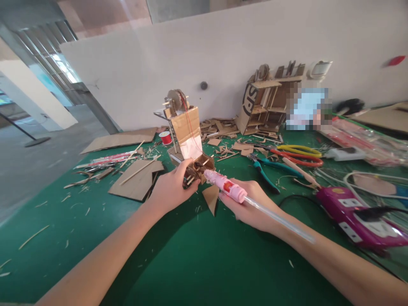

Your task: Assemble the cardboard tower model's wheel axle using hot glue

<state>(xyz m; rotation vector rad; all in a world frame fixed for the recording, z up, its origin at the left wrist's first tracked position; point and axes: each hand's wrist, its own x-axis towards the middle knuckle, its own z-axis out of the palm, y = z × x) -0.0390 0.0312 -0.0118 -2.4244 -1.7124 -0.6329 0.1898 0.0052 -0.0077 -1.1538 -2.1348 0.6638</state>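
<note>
Right grip: closed around the pink pen-shaped glue gun (226,187). My right hand (251,204) wraps its rear half, and a clear glue stick (277,219) trails back over my wrist toward the near right.
Left grip: my left hand (172,187) is closed on the low front part of the brown cardboard tower model (186,127), fingers curled over some dark pieces at its foot. Just what the fingertips pinch I cannot make out.
Where it sits: the model stands on the green table mat (191,263), mid-scene, just beyond both hands. The gun's tip points left at the small box at the model's base, touching it or very nearly.
Doing it well: I judge that the left hand should brace the base so the tall part cannot tip. The tip belongs right on the seam, with a light squeeze and my fingers kept off the hot end.
Look of the model: an upright cardboard tower with a round cardboard wheel on a stick axle at the top. A red thread runs down its front, past a white panel to an open box at the foot.
Around: a loose cardboard triangle (211,197) lies just near of the tip. A small red thread spool (165,137) sits far left of the model, teal-handled pliers (264,172) lie to the right, and a purple power strip (353,212) is at the near right.
</note>
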